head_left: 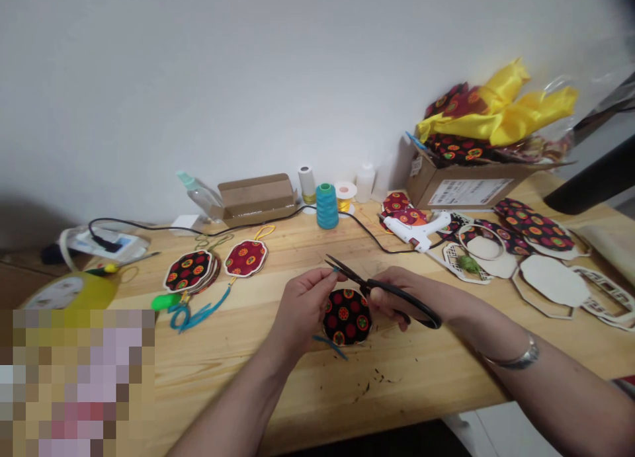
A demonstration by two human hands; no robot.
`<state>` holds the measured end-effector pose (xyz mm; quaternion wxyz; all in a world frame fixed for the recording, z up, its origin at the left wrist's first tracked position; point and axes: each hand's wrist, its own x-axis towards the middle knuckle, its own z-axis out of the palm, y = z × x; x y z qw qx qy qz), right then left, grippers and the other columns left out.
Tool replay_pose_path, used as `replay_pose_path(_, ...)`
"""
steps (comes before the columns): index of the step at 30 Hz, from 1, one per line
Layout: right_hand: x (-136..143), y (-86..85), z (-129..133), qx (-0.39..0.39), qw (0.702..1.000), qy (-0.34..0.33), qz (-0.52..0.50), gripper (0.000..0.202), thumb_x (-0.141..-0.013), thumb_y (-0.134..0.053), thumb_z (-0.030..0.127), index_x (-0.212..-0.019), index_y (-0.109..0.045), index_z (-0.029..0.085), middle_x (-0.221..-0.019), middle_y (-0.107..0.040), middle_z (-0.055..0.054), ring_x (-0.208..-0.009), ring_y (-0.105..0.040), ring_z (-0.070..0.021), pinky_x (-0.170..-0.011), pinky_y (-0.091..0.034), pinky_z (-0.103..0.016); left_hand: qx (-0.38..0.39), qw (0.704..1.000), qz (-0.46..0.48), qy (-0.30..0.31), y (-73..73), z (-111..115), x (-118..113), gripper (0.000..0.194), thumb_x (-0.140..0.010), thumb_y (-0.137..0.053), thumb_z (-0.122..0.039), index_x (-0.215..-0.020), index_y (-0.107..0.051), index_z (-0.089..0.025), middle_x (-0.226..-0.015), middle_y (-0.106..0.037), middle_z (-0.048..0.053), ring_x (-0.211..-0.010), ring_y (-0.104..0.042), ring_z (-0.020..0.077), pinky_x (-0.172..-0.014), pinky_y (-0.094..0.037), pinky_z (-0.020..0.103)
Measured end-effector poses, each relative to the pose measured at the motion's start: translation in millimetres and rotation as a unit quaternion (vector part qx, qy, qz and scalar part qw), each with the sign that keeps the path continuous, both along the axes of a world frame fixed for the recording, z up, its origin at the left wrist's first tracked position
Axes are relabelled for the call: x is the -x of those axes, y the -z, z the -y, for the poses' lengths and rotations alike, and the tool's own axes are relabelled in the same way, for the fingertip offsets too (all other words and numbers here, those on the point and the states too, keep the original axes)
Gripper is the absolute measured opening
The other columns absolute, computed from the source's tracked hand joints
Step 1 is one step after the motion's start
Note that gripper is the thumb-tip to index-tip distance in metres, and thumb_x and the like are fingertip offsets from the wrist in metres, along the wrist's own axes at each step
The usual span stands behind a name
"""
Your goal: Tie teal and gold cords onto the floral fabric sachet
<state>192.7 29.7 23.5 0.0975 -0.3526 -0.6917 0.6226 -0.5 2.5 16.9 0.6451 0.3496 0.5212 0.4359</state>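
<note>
Black-handled scissors are gripped in my right hand, their blades pointing up and left. My left hand pinches a bit of blue thread close to the blades; whether the blades touch it I cannot tell. Just below both hands, a black patterned fabric piece with red and orange motifs lies on the wooden table. A loose strand of blue cord rests at its lower left edge.
Finished-looking fabric pendants with blue tassels lie left. A teal thread cone stands at the back. A white glue gun, wooden frames and a cardboard box of fabric are right. A black cable crosses the back.
</note>
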Motion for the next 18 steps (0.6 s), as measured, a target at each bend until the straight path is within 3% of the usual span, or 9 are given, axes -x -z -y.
replay_pose_path(18, 0.2, 1.2, 0.0, 0.002, 1.0, 0.011, 0.023, 0.052, -0.078, -0.042, 0.066, -0.063, -0.042, 0.016, -0.052, -0.036, 0.005, -0.044, -0.042, -0.0071, -0.041, -0.044, -0.021, 0.006, 1.0, 0.003, -0.011, -2.9, -0.3, -1.3, 0.022, -0.063, -0.069, -0.034, -0.071, -0.068, -0.013, -0.037, -0.028, -0.01, -0.035, -0.019, 0.0025, -0.038, -0.011, 0.019)
